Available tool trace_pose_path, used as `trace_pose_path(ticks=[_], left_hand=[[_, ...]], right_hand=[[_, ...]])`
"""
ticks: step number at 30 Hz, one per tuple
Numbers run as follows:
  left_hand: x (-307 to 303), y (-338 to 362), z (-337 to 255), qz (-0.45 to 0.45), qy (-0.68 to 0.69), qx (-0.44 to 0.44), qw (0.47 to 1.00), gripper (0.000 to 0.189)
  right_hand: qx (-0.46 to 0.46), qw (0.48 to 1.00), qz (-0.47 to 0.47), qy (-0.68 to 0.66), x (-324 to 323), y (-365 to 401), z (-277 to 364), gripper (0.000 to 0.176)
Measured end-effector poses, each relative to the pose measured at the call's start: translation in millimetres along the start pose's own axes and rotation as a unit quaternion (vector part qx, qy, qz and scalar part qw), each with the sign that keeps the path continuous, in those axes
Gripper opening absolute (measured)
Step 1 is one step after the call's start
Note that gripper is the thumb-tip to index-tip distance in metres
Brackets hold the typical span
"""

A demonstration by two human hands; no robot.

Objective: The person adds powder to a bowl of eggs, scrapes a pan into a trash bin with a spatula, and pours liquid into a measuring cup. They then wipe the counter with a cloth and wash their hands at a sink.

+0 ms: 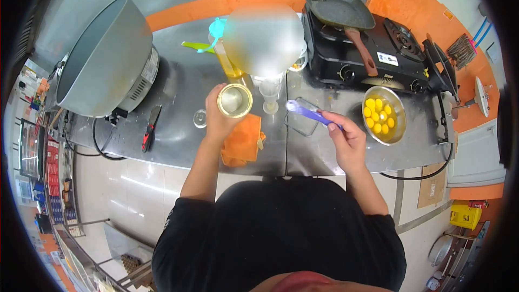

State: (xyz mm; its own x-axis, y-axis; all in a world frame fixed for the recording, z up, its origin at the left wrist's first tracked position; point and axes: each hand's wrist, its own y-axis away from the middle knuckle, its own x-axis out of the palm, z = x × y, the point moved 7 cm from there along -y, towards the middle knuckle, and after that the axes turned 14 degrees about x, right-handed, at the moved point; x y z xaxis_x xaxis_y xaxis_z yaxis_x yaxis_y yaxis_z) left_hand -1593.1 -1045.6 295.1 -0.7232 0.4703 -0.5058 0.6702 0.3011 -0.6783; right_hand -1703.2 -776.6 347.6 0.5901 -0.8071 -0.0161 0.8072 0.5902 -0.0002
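Left hand: fingers wrapped round the can, forearm toward 7 o'clock.
Right hand: fingertips pinching the purple spoon, pointing to 10 o'clock.
Can: gold-rimmed, open-topped, at the spoon's 9 o'clock.
Around: cup between them; cloth at the can's 6 o'clock; yolk bowl at right hand's 2 o'clock.

Left forearm slanting forward and inward, left hand curled in a wide grip, right forearm angled inward too, right hand pinching between thumb and forefinger, hands well apart
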Motion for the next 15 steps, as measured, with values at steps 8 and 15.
trace_pose_path(ticks=[8,15], left_hand=[[0.9,22.1,-119.9,0.008,-0.145,0.188,0.971,0.073],[53.1,14.2,-178.5,0.016,-0.211,0.195,0.958,0.070]], right_hand=[[-0.457,0.796,0.108,0.381,69.4,42.3,74.4,0.029],[-0.488,0.741,0.071,0.455,27.9,46.8,59.7,0.015]])
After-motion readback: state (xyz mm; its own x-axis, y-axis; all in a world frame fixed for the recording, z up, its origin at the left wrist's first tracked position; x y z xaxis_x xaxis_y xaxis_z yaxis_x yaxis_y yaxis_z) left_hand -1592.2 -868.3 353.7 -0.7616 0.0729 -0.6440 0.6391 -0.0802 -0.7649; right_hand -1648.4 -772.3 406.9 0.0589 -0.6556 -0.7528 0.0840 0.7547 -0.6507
